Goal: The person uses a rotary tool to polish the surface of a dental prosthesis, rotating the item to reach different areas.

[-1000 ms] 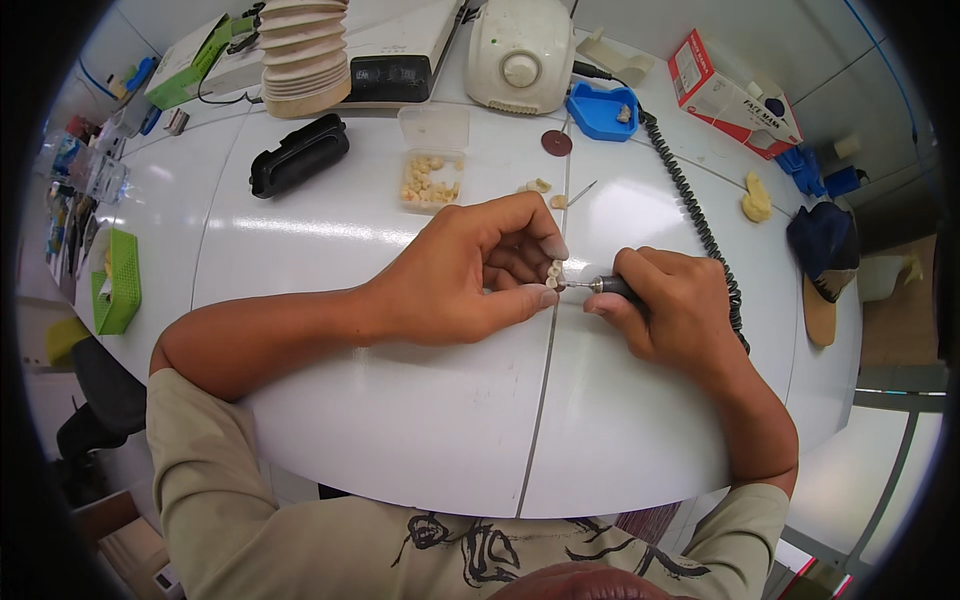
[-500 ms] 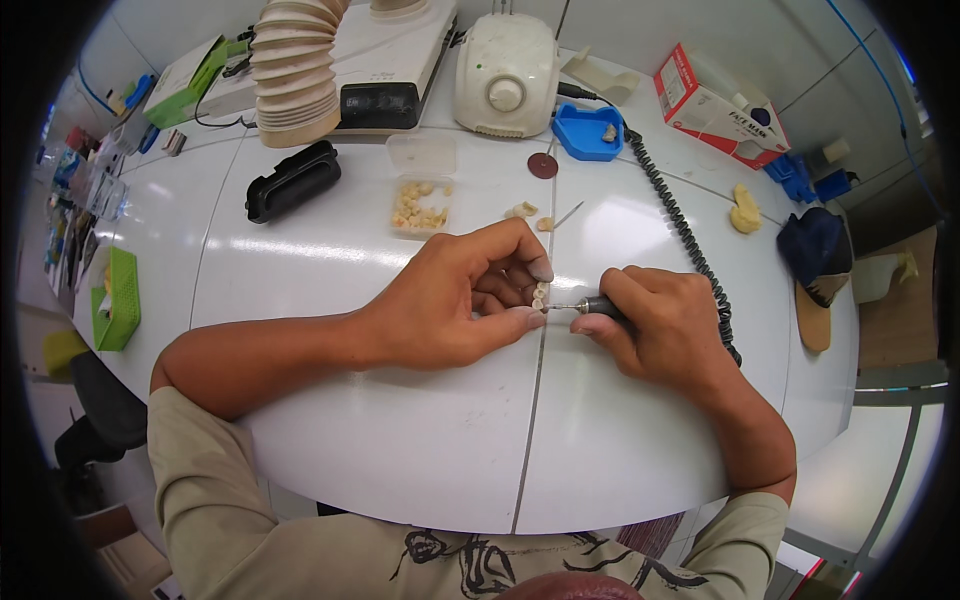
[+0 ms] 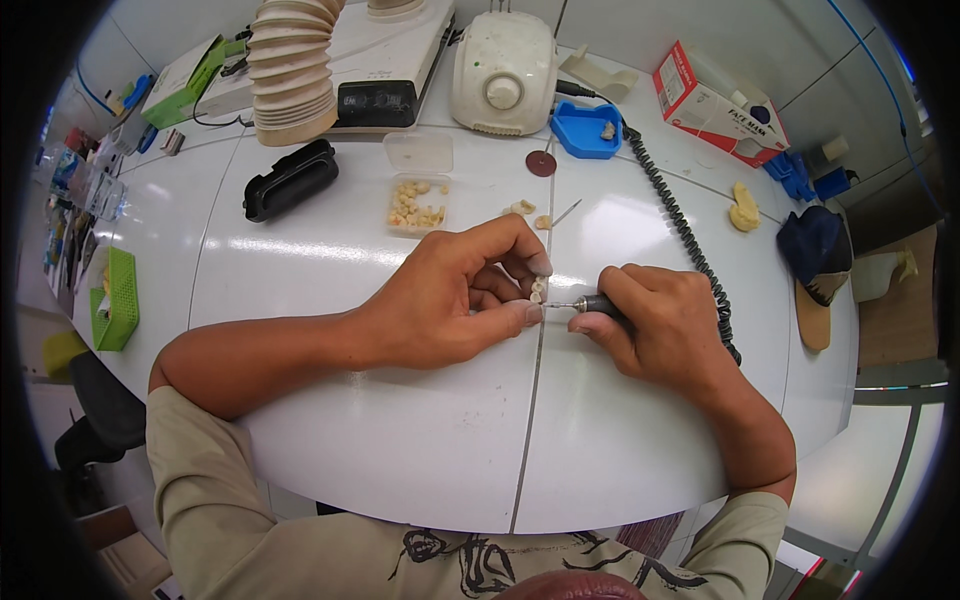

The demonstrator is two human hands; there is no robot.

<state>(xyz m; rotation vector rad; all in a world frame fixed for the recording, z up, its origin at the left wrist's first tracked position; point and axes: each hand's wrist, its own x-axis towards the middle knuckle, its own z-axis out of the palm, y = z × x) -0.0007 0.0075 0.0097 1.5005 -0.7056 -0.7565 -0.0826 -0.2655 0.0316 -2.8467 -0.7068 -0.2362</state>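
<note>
Between the thumb and index finger of my left hand [image 3: 455, 295] is a short row of pale dental crowns [image 3: 538, 289], held over the table's middle seam. My right hand [image 3: 660, 318] grips a black dental handpiece [image 3: 604, 308]. Its thin metal bur [image 3: 560, 306] points left, its tip at the lower end of the crowns; whether it touches them I cannot tell. Beyond my hands stands an opened clear plastic box [image 3: 418, 206] of loose cream-coloured teeth. A few pale pieces [image 3: 521, 208] and a thin metal pin [image 3: 567, 213] lie on the white table [image 3: 420, 430].
At the back are a white control unit [image 3: 503, 75], a blue tray [image 3: 587, 132] and a ribbed hose [image 3: 293, 75]. A coiled black cord [image 3: 680, 215] runs right of my right hand. A black case [image 3: 291, 180], red-brown disc [image 3: 541, 163] and green basket [image 3: 119, 298] also stand around.
The crowns and both hands have shifted very slightly, with the bur still at the crowns' lower end. Both grips stay the same.
</note>
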